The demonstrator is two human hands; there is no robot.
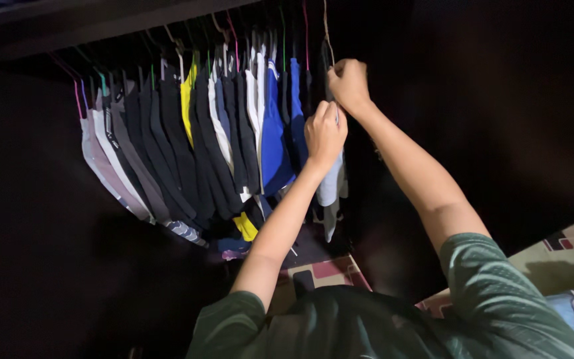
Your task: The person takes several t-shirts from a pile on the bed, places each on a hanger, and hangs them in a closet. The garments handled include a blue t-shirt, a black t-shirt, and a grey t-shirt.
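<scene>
Dark wardrobe (pixel 48 26) of hung clothes (pixel 187 133), both hands (pixel 325 133) at grey garment (pixel 330 186).

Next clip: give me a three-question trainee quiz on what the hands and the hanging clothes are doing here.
1. True or false: both hands are raised at the right end of the row of hanging clothes.
2. Which hand is higher, at a hanger hook? A) left hand B) right hand
3. What colour is the garment just left of the lower hand?

Key
1. True.
2. B: the right hand is above the left hand.
3. Blue: the blue garment.
</scene>
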